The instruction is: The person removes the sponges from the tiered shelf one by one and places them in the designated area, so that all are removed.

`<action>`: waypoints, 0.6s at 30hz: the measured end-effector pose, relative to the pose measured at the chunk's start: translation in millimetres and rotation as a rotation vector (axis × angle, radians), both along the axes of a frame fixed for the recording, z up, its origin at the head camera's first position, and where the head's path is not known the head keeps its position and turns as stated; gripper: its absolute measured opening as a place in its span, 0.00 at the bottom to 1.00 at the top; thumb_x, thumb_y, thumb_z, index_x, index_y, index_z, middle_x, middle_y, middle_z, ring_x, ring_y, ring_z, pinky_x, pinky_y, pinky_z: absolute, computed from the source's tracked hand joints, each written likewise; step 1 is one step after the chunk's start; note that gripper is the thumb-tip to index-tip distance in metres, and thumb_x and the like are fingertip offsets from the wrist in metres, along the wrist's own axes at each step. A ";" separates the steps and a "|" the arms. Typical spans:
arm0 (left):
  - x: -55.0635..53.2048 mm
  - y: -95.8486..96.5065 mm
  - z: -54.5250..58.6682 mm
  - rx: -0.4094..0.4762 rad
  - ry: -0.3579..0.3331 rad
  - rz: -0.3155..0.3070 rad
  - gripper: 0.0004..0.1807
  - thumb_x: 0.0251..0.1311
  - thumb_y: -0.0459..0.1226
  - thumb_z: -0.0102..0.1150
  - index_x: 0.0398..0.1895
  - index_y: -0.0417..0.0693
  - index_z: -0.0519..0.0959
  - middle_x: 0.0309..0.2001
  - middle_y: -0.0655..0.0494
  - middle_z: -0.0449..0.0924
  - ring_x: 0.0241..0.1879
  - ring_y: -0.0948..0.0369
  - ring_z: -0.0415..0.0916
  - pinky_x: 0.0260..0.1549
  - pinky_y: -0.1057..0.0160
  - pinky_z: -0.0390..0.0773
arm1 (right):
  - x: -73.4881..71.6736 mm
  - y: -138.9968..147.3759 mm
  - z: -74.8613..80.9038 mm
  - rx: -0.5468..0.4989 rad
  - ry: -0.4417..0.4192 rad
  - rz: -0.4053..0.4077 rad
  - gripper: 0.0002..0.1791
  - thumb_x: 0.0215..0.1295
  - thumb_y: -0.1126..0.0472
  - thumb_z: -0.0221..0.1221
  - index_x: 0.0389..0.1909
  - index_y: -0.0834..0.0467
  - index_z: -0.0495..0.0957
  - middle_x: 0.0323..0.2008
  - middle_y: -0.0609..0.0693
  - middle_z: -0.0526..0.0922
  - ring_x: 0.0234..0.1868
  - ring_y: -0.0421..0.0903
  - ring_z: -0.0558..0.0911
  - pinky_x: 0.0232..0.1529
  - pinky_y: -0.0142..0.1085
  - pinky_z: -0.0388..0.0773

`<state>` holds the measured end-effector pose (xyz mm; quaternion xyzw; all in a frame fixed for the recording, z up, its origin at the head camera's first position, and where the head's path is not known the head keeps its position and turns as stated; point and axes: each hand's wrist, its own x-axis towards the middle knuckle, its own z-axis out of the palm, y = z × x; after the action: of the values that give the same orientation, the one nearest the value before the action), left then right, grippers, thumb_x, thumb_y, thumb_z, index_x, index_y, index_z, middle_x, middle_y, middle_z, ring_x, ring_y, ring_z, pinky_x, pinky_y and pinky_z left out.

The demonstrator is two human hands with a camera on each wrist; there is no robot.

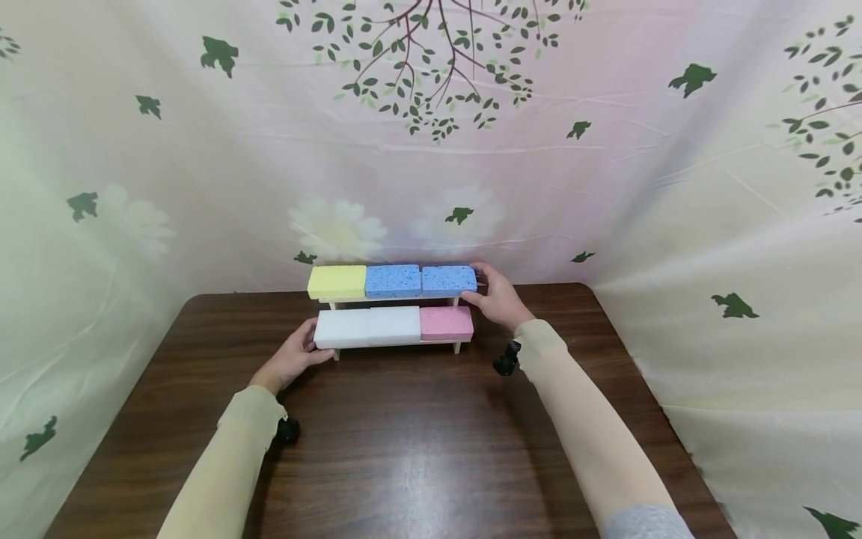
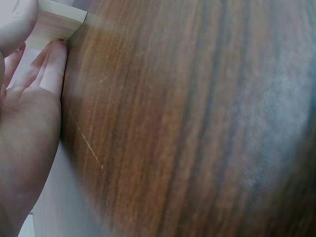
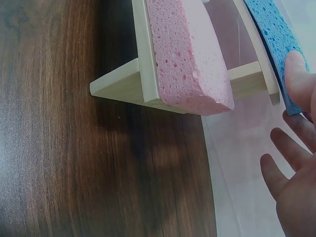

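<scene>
On a two-level pale wooden rack (image 1: pixel 384 345) sit rows of block sponges. The back row has a yellow sponge (image 1: pixel 337 281), a blue sponge (image 1: pixel 393 281) and another blue sponge (image 1: pixel 447 280) at its right end. In front are a white sponge (image 1: pixel 342 328), a second white sponge (image 1: pixel 394 325) and a pink sponge (image 1: pixel 446 323). My right hand (image 1: pixel 498 298) holds the right-hand blue sponge by its outer end, thumb (image 3: pixel 297 79) on its face. Fingers fairly straight, my left hand (image 1: pixel 292 358) rests at the left end of the front row, thumb along the white sponge's lower front.
The rack stands toward the back of a dark brown wooden table (image 1: pixel 411 442). Close behind hangs a pale cloth (image 1: pixel 572 180) printed with leaves and flowers, which also lines both sides. Each wrist carries a small black camera (image 1: pixel 507 358).
</scene>
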<state>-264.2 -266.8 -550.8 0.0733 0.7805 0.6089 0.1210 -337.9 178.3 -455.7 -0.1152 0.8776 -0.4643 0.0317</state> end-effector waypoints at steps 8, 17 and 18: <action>-0.9 0.3 -2.1 -0.017 0.004 0.001 0.49 0.66 0.32 0.71 0.83 0.39 0.50 0.77 0.35 0.60 0.73 0.42 0.65 0.65 0.64 0.73 | 1.3 7.9 -0.7 -0.006 0.003 -0.012 0.37 0.72 0.59 0.68 0.77 0.55 0.63 0.71 0.58 0.72 0.70 0.58 0.72 0.72 0.55 0.71; -0.3 1.6 -1.0 0.021 0.004 0.001 0.49 0.65 0.30 0.71 0.83 0.39 0.50 0.76 0.34 0.61 0.73 0.41 0.65 0.57 0.73 0.76 | 4.5 22.8 0.4 -0.023 0.040 -0.004 0.37 0.72 0.61 0.67 0.77 0.58 0.62 0.71 0.60 0.72 0.69 0.59 0.73 0.71 0.55 0.72; -0.4 1.8 -0.7 0.021 0.005 -0.003 0.50 0.65 0.30 0.71 0.83 0.38 0.49 0.77 0.33 0.61 0.73 0.41 0.65 0.56 0.73 0.76 | 4.8 24.3 0.9 -0.030 0.043 -0.001 0.37 0.73 0.62 0.67 0.78 0.58 0.62 0.71 0.61 0.71 0.70 0.59 0.73 0.71 0.56 0.72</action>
<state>-264.6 -265.0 -551.5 0.0772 0.7742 0.6168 0.1191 -333.2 202.6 -454.8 -0.1255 0.8710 -0.4749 0.0107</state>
